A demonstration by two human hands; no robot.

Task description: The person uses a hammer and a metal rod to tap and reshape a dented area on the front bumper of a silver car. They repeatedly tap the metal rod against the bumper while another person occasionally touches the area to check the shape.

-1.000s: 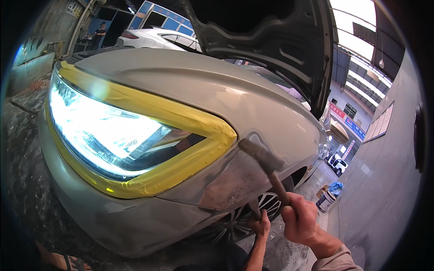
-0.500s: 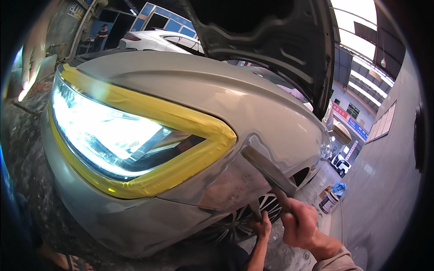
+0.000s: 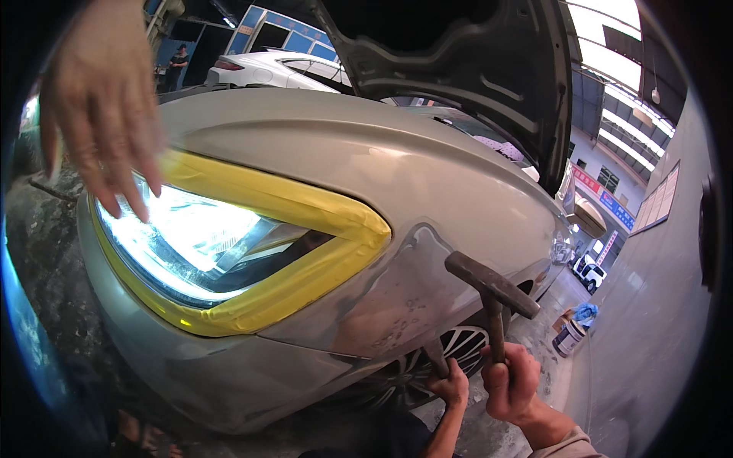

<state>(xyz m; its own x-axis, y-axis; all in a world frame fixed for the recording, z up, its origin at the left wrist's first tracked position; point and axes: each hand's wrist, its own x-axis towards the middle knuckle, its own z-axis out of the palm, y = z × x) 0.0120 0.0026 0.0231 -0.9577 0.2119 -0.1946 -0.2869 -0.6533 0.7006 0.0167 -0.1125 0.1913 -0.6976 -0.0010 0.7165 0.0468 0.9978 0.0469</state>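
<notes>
We grip the hammer [image 3: 489, 294] by its handle with our right hand [image 3: 513, 385], fingers closed around the shaft; its head sits just off the bare grey fender panel [image 3: 397, 298] behind the headlight [image 3: 191, 244]. Our left hand [image 3: 452, 383] closes around a second tool [image 3: 437, 359] held at the fender's lower edge (its working end is hidden). Yellow masking tape [image 3: 305, 214] borders the lit headlight. Another person's open hand [image 3: 103, 99] hangs above the lamp.

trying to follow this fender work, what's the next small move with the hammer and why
Probably a light tap: the right hand holds the hammer head close to the bare metal patch, while the left hand braces a dark tool beneath.
</notes>
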